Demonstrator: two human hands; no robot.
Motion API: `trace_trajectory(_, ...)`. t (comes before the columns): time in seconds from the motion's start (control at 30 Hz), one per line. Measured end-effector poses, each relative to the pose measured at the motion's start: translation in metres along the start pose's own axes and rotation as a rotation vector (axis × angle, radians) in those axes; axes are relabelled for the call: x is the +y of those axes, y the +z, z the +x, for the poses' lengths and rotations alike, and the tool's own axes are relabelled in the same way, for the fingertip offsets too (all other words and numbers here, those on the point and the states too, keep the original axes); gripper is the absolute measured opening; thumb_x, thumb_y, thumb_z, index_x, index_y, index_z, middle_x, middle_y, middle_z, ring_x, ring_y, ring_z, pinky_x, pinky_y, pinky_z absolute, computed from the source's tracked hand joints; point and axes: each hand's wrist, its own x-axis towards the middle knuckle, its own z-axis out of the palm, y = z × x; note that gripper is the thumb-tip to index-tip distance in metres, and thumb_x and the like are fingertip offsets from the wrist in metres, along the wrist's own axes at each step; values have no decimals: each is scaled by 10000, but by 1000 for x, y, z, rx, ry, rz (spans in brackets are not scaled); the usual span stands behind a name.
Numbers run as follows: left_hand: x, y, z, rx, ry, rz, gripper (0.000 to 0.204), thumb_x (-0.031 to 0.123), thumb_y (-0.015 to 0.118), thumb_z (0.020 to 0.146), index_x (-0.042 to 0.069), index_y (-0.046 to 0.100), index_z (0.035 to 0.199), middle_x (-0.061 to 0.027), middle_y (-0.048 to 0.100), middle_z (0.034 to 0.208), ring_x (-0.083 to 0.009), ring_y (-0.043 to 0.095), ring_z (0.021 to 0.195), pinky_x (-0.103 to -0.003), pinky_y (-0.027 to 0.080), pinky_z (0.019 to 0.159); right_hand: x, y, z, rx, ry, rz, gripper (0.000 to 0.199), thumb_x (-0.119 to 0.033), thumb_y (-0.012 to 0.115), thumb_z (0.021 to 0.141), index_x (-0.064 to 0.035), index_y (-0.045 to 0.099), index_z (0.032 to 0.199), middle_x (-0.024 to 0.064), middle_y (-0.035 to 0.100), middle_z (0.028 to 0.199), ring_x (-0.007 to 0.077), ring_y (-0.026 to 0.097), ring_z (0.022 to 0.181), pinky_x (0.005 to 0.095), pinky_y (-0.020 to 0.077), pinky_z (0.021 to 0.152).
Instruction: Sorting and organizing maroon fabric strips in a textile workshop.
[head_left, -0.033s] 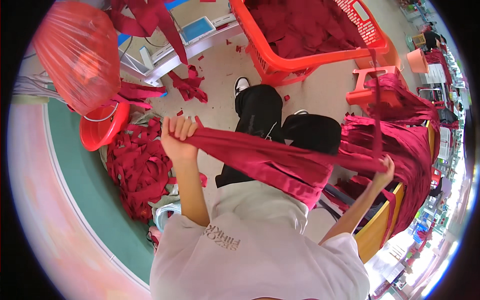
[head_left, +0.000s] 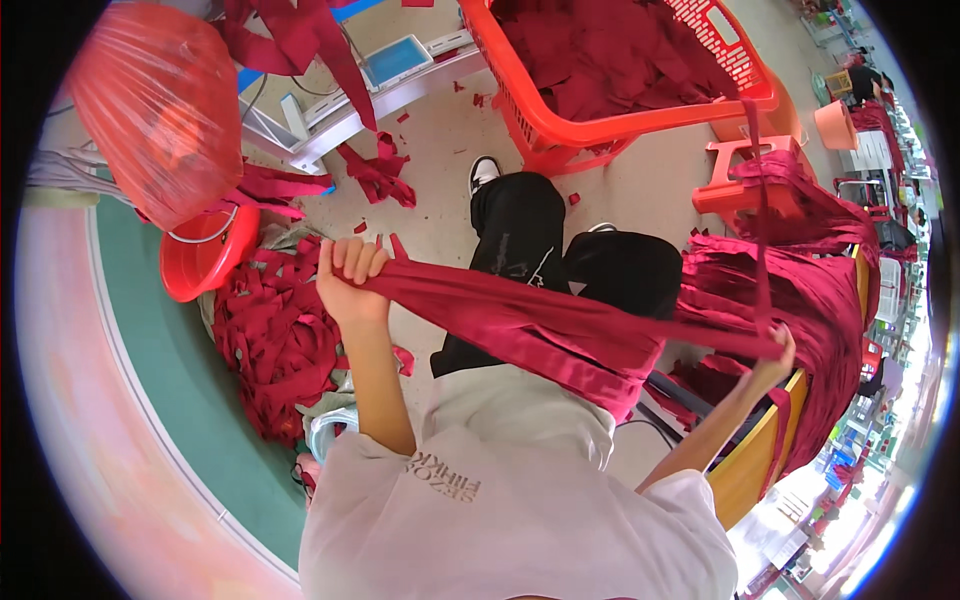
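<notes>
A long dark-red fabric strip (head_left: 540, 312) stretches across my lap between my two hands. My left hand (head_left: 352, 278) is closed round its left end, with the fingers wrapped over the cloth. My right hand (head_left: 775, 358) is closed on the other end, near a wooden edge at the right. From there a narrow length of the same cloth rises toward the rim of the orange basket (head_left: 600, 127). More red fabric lies on my lap beneath the strip.
Red scraps (head_left: 275, 345) are heaped at the left beside a red bucket (head_left: 205, 255). A translucent red bag (head_left: 160, 115) stands above it. The basket holds red pieces. At the right, red cloth (head_left: 820, 330) drapes over a wooden board (head_left: 745, 480), near an orange stool (head_left: 720, 185).
My right hand has moved slightly to the right and down, drawing the strip's end with it. My left hand has shifted slightly left.
</notes>
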Motion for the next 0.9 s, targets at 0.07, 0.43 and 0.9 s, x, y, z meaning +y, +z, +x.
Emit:
trace_trajectory(0.07, 13, -12, -4, -5, 50, 11, 350, 260, 411, 996, 133, 393, 670, 27, 309, 561, -109, 296, 489, -283, 266, 531, -10, -23, 0, 224, -180, 14, 301, -218, 625, 953, 44, 640, 1101, 107, 676, 894, 181, 645, 828, 300, 550, 770)
trace_trajectory(0.43, 7, -45, 18, 418, 213, 117, 276, 254, 419, 925, 123, 402, 682, 7, 339, 596, -140, 345, 564, -309, 312, 587, -7, -63, -7, 934, -419, -309, 323, -205, 702, 878, 71, 597, 1009, 178, 641, 871, 246, 630, 766, 359, 551, 702)
trace_trajectory(0.9, 2, -53, 28, 512, 349, 170, 259, 259, 458, 927, 125, 409, 712, 9, 405, 632, -150, 453, 602, -342, 404, 682, -28, -150, -3, -254, -74, -836, 643, -97, 803, 734, -10, 505, 1296, 124, 595, 1077, 244, 612, 984, 339, 532, 804)
